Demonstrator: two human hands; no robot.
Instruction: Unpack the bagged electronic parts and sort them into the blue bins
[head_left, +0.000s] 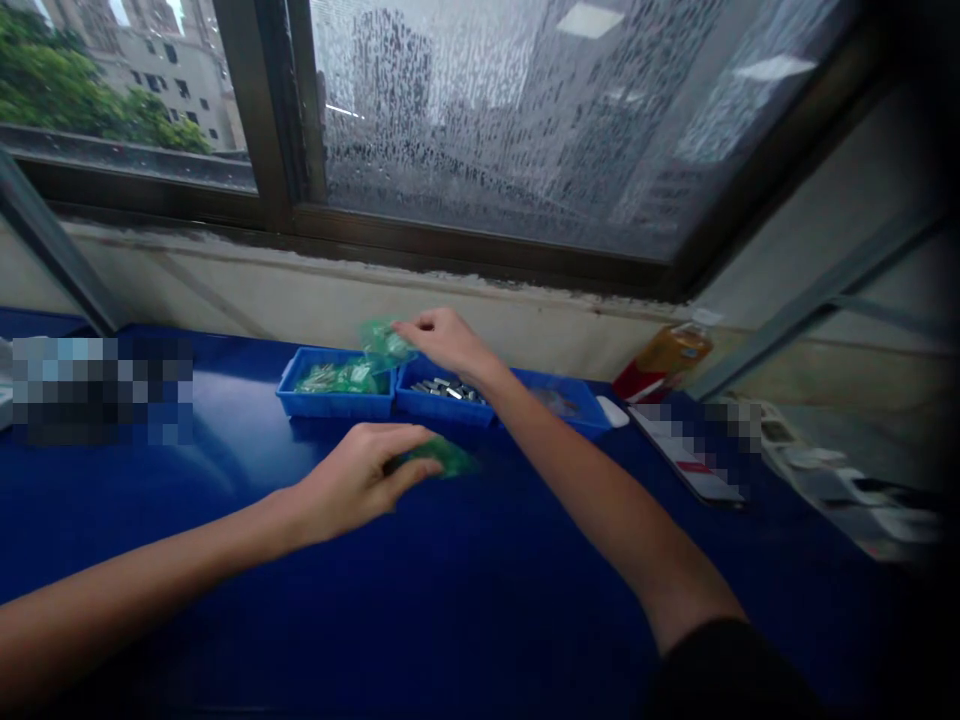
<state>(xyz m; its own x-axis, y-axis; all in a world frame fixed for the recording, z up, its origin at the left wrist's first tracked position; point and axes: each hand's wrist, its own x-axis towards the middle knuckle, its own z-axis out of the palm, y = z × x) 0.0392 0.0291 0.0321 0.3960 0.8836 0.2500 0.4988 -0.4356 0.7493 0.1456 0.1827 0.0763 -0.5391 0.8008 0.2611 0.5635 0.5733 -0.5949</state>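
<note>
My right hand [444,340] reaches out over the blue bins and pinches a small green plastic bag [384,342], held above the left bin [334,402], which is full of the same green bags. My left hand [358,475] rests on the blue table [480,580] nearer to me, its fingers closed on another green bag [446,457] lying on the surface. The middle bin [442,405] holds several small metal parts. A third blue bin [570,405] stands to the right.
A window and a pale wall ledge run behind the bins. An orange-and-red bottle [664,360] leans at the back right. Flat white and grey items [847,480] lie along the right side. A blurred patch sits at the far left.
</note>
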